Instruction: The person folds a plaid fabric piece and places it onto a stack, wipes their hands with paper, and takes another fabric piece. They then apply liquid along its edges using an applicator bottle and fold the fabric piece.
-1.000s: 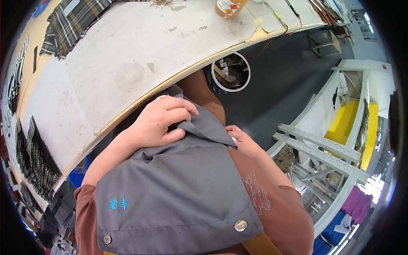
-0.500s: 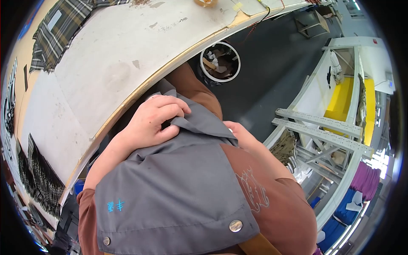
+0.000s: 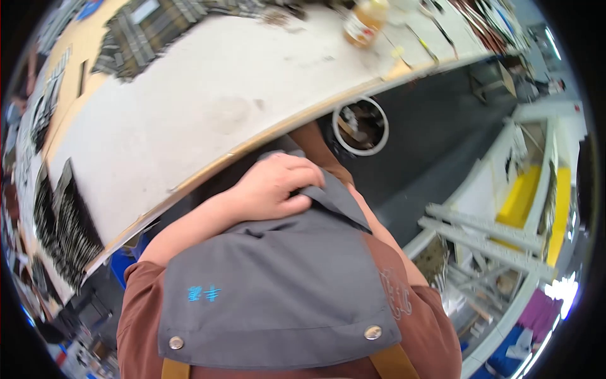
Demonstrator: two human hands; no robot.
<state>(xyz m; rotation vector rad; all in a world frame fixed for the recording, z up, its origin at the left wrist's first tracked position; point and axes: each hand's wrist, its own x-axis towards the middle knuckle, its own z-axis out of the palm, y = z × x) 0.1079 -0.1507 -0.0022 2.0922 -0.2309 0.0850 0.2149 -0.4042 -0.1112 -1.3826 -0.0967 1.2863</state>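
The grey apron (image 3: 271, 271) lies closest, likely soft, light and easy to grab by its loose edge. Farther up, the left hand (image 3: 284, 186) pinches a fold; the right hand (image 3: 362, 204), mostly hidden, I cannot tell.

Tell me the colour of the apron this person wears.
The apron is grey with blue lettering; the head view shows it best.

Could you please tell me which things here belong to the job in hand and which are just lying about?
Apparently in the job:
grey apron
left hand, gripping the apron

Apparently just lying about:
plaid cloth on the table
yellowish bottle
dark striped cloth
round bin on the floor
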